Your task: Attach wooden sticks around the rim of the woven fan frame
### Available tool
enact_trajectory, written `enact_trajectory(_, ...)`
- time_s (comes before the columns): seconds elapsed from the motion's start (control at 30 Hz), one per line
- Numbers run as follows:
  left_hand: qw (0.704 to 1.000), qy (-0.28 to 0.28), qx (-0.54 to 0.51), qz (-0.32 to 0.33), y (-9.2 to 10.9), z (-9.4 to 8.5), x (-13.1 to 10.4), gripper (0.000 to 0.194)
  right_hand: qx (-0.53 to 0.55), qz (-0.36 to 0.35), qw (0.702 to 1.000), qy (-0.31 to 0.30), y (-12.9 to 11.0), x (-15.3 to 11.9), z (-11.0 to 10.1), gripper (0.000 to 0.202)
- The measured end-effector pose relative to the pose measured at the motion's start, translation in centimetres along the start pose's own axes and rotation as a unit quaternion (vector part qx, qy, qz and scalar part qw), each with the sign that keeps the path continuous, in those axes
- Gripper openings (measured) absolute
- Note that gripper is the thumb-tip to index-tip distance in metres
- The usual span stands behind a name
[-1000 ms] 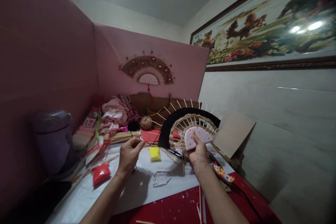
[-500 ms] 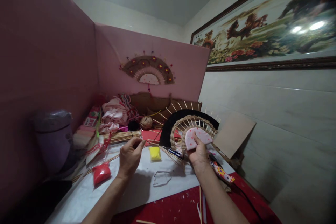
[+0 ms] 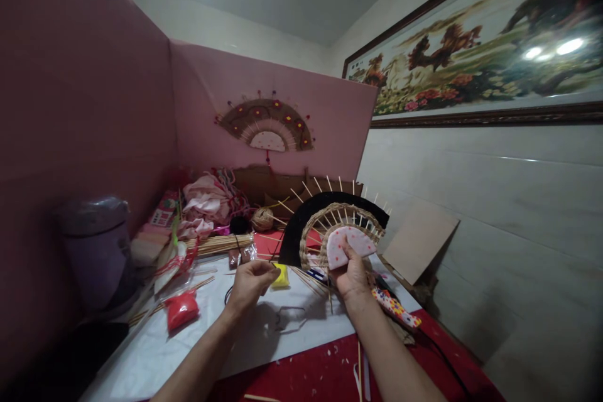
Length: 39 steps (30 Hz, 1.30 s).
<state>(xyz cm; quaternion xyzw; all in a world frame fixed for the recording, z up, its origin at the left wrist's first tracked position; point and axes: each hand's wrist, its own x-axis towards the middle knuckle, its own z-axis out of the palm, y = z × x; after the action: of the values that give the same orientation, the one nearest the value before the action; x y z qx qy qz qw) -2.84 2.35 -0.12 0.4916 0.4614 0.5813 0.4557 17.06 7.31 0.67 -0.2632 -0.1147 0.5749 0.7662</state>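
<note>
My right hand (image 3: 352, 273) grips a half-round fan frame by its white, pink-dotted base (image 3: 348, 247), thumb on top. Around that base run a braided tan band (image 3: 308, 232) and a wide black band (image 3: 294, 235), with thin pale sticks poking out past the edge. To the left, my left hand (image 3: 253, 282) is pinched closed near a yellow packet (image 3: 281, 276). A thin dark cord shows by its fingers, though the exact grip is too small to make out.
A red packet (image 3: 181, 311) lies on the white sheet (image 3: 141, 358). Behind are bundled sticks (image 3: 211, 245), pink cloth (image 3: 207, 198) and a twine ball (image 3: 262, 219). A purple bin (image 3: 97, 257) stands left. A finished fan (image 3: 266, 125) hangs on the pink panel (image 3: 330, 113).
My left hand has moved right and slightly down, towards the yellow packet, and now partly covers it. The fan frame has shifted slightly left and up with my right hand.
</note>
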Motion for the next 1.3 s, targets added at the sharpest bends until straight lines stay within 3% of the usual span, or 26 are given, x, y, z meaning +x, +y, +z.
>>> enact_trajectory(0.23, 0.999, -0.032, 0.012, -0.017, 0.0, 0.5, -0.3, 0.026, -0.008, -0.006, 1.000, 0.003, 0.4, 0.3, -0.1, 0.030)
enact_trajectory(0.73, 0.998, -0.046, 0.005, 0.031, -0.5, 0.8, -0.6, 0.020, 0.001, 0.003, 1.000, 0.011, 0.5, -0.2, 0.2, 0.029)
enact_trajectory(0.97, 0.999, -0.007, -0.029, -0.014, -1.3, 0.1, 0.3, 0.027, 0.005, 0.007, 1.000, 0.001, 0.3, -0.1, -0.2, 0.025)
enact_trajectory(1.13, 0.997, 0.011, -0.051, -0.053, -0.3, -0.1, 0.4, 0.025, -0.022, 0.017, 1.000, 0.014, 0.3, -0.4, -0.1, 0.026)
enact_trajectory(1.3, 0.991, -0.012, -0.073, -0.108, 0.8, -0.8, 0.2, 0.019, -0.025, 0.037, 0.999, 0.006, 0.0, -0.7, 0.1, 0.025)
